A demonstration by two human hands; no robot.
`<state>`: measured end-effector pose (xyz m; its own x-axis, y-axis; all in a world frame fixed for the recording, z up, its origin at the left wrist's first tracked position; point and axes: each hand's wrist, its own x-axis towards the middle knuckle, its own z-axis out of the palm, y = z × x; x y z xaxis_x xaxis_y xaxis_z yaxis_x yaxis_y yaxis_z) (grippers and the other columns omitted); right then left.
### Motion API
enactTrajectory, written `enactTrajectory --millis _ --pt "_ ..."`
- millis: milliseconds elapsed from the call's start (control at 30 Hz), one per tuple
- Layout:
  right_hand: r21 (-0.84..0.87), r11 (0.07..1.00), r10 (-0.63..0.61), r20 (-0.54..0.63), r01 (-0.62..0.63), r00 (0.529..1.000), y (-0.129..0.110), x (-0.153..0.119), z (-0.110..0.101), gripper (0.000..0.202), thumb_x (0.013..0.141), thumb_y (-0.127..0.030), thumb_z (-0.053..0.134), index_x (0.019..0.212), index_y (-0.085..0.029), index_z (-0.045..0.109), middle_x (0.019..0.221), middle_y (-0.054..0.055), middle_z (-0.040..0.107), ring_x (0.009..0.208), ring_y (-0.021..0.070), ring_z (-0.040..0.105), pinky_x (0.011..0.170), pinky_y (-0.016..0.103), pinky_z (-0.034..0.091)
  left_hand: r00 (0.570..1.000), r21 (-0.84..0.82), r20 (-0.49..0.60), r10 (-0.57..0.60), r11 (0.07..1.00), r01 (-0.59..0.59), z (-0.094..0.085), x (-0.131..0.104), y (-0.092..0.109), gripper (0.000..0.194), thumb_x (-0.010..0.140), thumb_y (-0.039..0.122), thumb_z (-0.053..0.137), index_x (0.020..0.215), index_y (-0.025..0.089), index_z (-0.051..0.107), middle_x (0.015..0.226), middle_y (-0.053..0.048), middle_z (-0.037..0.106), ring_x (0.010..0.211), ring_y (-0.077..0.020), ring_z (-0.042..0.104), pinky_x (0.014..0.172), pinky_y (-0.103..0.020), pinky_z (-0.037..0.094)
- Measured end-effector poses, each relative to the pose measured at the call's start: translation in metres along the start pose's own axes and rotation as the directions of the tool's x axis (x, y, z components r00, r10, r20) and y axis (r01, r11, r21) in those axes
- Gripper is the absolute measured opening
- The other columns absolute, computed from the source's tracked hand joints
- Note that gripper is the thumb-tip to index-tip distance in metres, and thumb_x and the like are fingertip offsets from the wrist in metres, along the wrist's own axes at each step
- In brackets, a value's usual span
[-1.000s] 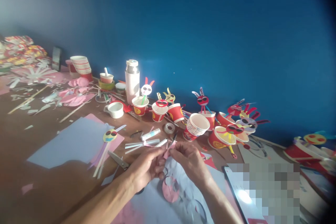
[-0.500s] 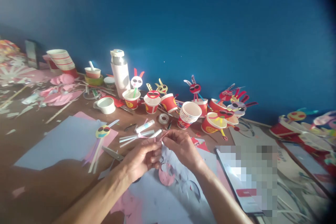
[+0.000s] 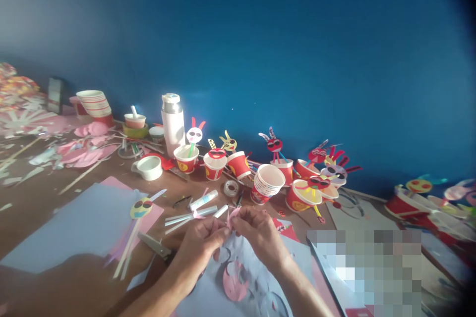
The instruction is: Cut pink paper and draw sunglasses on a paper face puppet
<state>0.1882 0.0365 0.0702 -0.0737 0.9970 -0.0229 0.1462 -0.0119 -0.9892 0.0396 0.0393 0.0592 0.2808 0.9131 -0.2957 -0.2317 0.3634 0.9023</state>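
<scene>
Both my hands meet above a pale blue sheet strewn with paper cuttings. My left hand is closed in a pinch on a small piece of pink paper. Fingers of my right hand pinch the same piece from the other side. Below them lies a pink ring-shaped scrap. White paper strips and a glue stick rest just beyond my left hand. Scissors lie to its left, near a yellow paper face with strip legs.
Red paper cups with paper-faced figures line the blue wall. A stack of cups, a roll of tape, a white flask and a white mug stand beyond my hands. A blurred-out tablet is at right.
The view has tilted up, so the table sits lower. My hands have come closer together, and the pink paper between my fingertips now shows more clearly.
</scene>
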Motion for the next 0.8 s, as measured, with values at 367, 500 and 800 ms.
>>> enactTrajectory --millis 367,500,800 --pt "-0.184 0.98 0.067 -0.084 -0.081 0.994 -0.001 -0.002 -0.031 0.012 0.078 -0.027 0.053 0.073 -0.018 0.06 0.063 -0.002 0.058 0.058 0.0114 0.051 0.056 0.022 0.039 0.988 -0.182 0.095 -0.119 0.974 0.135 -0.007 -0.008 0.008 0.023 0.07 0.036 0.073 0.074 0.015 0.064 0.055 0.007 0.044 0.045 -0.0055 0.035 0.047 -0.021 0.037" --pt "-0.373 0.911 0.147 -0.106 -0.176 0.983 0.016 -0.018 -0.04 0.015 0.077 -0.023 0.052 0.063 -0.019 0.057 0.057 -0.004 0.053 0.054 0.011 0.047 0.053 0.022 0.035 0.964 -0.396 0.086 -0.25 0.88 0.263 -0.016 -0.011 0.012 0.023 0.074 0.024 0.072 0.094 0.013 0.069 0.075 -0.003 0.06 0.057 -0.0102 0.051 0.052 -0.024 0.042" --pt "-0.745 0.609 0.153 -0.226 -0.272 0.962 0.044 -0.034 -0.029 0.016 0.081 -0.022 0.05 0.068 -0.022 0.059 0.063 -0.001 0.065 0.061 0.017 0.056 0.059 0.026 0.029 0.956 -0.209 0.037 -0.291 0.933 0.292 -0.019 -0.005 -0.003 0.016 0.076 0.028 0.069 0.083 0.015 0.072 0.082 -0.007 0.065 0.072 -0.0176 0.057 0.06 -0.027 0.042"
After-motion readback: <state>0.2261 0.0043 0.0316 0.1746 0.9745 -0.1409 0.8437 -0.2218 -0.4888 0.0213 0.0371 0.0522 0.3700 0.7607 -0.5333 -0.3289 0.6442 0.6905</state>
